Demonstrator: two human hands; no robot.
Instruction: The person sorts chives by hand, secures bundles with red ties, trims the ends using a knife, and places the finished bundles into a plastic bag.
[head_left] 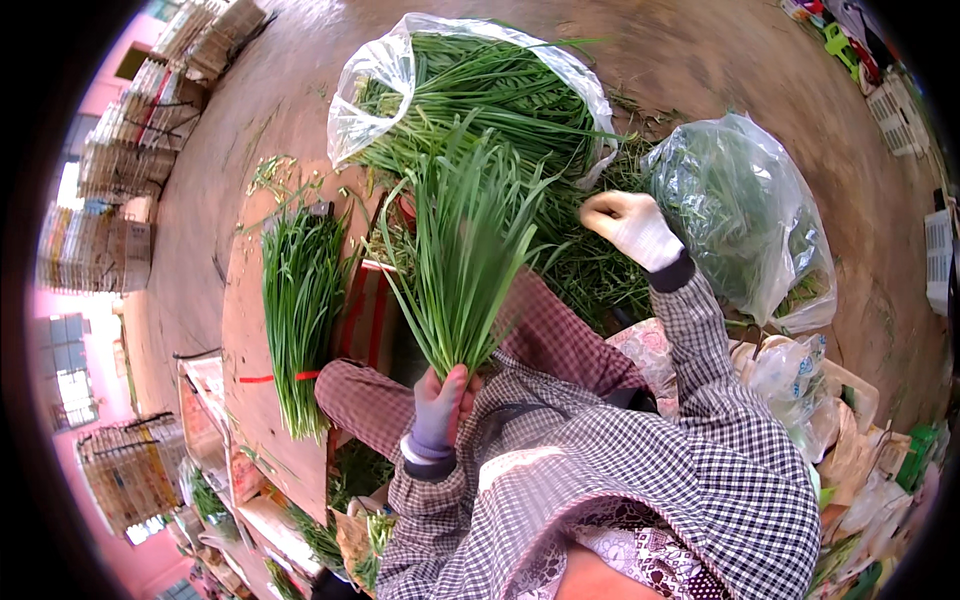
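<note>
My left hand (440, 405), in a pale glove that leaves the fingertips bare, is wrapped round the stem end of a bunch of garlic chives (460, 265). The leaves fan upward, away from my lap. My right hand (630, 228), gloved likewise, is raised to the right of the bunch. Its fingers are curled together; whether anything small is between them cannot be seen. Beneath it lies a heap of loose green leaves (605, 265). To the left, a bundle of garlic chives (303, 290) rests on a wooden board (250, 330), across a red strip (308, 375).
Ahead, an open clear plastic bag (370, 105) is full of garlic chives. Another clear bag (745, 215) with greens stands at the right. Stacked crates (95, 250) line the far left. Plastic bags (790, 380) and cartons lie at my right side.
</note>
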